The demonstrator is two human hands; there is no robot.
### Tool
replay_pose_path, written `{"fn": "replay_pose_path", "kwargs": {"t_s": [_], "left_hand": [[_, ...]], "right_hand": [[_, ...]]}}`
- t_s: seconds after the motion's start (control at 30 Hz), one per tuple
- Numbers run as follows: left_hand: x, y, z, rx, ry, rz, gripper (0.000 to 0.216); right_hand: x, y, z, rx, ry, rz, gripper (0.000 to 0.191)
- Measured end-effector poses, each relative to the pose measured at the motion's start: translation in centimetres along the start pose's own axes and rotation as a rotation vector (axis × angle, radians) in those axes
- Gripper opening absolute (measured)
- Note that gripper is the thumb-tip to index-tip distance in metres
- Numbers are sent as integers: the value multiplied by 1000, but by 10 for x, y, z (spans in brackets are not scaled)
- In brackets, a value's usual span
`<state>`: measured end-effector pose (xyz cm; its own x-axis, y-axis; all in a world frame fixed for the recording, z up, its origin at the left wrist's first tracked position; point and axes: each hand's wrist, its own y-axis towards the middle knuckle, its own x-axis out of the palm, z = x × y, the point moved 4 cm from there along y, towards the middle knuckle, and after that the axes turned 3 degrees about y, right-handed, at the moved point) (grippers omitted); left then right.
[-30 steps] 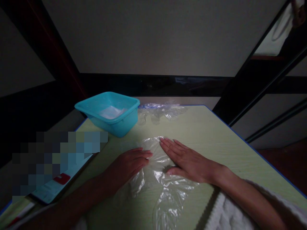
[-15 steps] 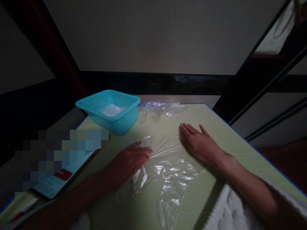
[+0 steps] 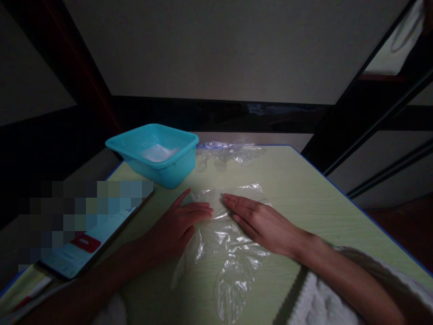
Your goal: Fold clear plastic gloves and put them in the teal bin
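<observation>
A clear, thin plastic bag (image 3: 233, 271) lies spread and wrinkled on the pale green table, its lower end reaching toward me. My left hand (image 3: 179, 223) rests at the left side of its upper part, fingers stretched out and thumb side away from me. From the right, my right hand (image 3: 264, 221) lies over the bag's upper right part, fingers extended and held near each other. The fingertips of both hands point inward, with a small gap between them. Neither hand grips the plastic.
A turquoise plastic basin (image 3: 176, 167) with something whitish inside stands at the back left. Another crumpled clear plastic piece (image 3: 237, 153) lies along the far table edge. On the left rests a phone (image 3: 88, 253) with a lit, partly blurred screen. A dark-banded wall stands behind the table.
My right hand has moved left, from beside the bag onto its upper part. My left thumb has spread outward, and the bag's upper edge has shifted and creased.
</observation>
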<state>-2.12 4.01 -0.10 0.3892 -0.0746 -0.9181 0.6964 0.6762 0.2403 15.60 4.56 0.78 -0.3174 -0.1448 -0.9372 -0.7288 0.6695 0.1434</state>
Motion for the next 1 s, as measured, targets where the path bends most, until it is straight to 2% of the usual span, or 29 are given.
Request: {"fn": "replay_pose_path", "kwargs": {"t_s": [0.17,0.27,0.43,0.6,0.7,0.8,0.87,0.93,1.0], "left_hand": [[0,-2,-6,-108,-34,12,56],[-2,-4,-10,-191,-91,37,55],[-13,-2,-10,-304,-216,166,53],[-29,2,-8,-430,-247,320,46],[-31,2,-2,-384,-212,405,34],[-19,2,9,-281,-101,437,21],[-6,2,19,-191,23,401,23],[10,3,28,-105,122,293,28],[21,4,33,-90,174,188,35]], "right_hand": [[6,0,8,12,-44,-78,46],[8,-1,10,32,-41,-124,52],[9,-3,6,87,-2,-221,67],[8,-5,-1,102,42,-275,73],[8,-5,-5,84,49,-261,74],[8,-3,-9,57,12,-193,76],[7,-1,-8,67,-10,-118,71],[8,1,-7,79,-15,-64,67],[12,1,-6,70,-11,-54,68]]}}
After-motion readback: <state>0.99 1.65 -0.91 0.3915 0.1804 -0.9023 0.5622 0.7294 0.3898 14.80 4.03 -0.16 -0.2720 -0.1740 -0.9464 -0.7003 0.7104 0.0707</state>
